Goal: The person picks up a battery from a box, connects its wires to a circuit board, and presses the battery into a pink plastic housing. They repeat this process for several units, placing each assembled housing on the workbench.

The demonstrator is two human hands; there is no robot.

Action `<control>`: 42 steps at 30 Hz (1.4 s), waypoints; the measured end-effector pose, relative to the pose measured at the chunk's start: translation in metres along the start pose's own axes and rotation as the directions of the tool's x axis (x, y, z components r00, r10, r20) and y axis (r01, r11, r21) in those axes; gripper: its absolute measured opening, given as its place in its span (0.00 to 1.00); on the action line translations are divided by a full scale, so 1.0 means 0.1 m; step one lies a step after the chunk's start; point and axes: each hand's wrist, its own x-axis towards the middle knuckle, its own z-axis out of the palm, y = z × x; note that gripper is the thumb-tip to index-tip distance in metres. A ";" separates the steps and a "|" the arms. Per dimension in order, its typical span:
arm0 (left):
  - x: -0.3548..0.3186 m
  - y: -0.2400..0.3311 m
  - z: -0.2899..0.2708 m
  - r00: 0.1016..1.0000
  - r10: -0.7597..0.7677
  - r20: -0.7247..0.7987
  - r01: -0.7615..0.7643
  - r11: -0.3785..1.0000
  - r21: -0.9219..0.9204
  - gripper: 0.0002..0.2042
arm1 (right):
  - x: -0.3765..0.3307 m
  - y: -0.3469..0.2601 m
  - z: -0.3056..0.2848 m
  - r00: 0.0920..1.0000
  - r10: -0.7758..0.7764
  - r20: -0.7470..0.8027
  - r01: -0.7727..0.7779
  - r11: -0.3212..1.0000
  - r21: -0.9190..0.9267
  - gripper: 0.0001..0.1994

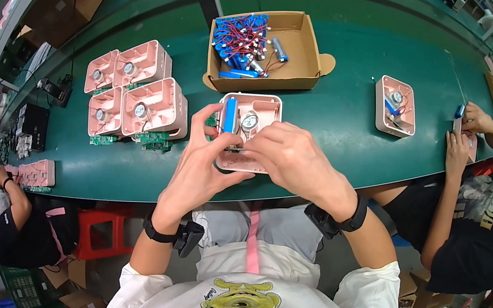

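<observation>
In front of me on the bench lies an open pink plastic housing, with a round speaker inside. A blue cylindrical battery lies along the housing's left side. My left hand grips the housing's left wall beside the battery, its thumb reaching inside. The fingers of my right hand are pinched together over the lower part of the housing, close to my left thumb. What they pinch is hidden. A bit of green circuit board shows at the housing's left edge.
Behind the housing stands a cardboard box of blue batteries with red leads. Several pink housings with speakers sit at left, circuit boards beside them. Another housing lies at right. Co-workers sit at both sides, one's hands busy.
</observation>
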 end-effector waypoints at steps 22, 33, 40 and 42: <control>0.05 -0.09 -0.03 0.981 0.195 0.010 -0.193 0.956 0.221 0.35 | -0.12 -0.30 -0.19 0.991 0.043 0.128 -0.007 0.962 -0.272 0.10; 0.06 -0.15 -0.02 0.976 0.215 0.031 -0.217 0.957 0.191 0.38 | -0.20 -0.32 -0.15 0.978 0.112 0.176 -0.067 0.968 -0.241 0.09; 0.08 -0.19 -0.05 0.995 0.087 0.046 -0.083 0.992 -0.090 0.36 | -0.17 -0.33 -0.19 0.978 0.139 0.156 -0.098 0.965 -0.244 0.11; 0.09 -0.20 -0.06 0.989 0.146 0.012 -0.145 0.988 -0.059 0.36 | -0.17 -0.33 -0.21 0.975 0.148 0.163 -0.104 0.961 -0.255 0.12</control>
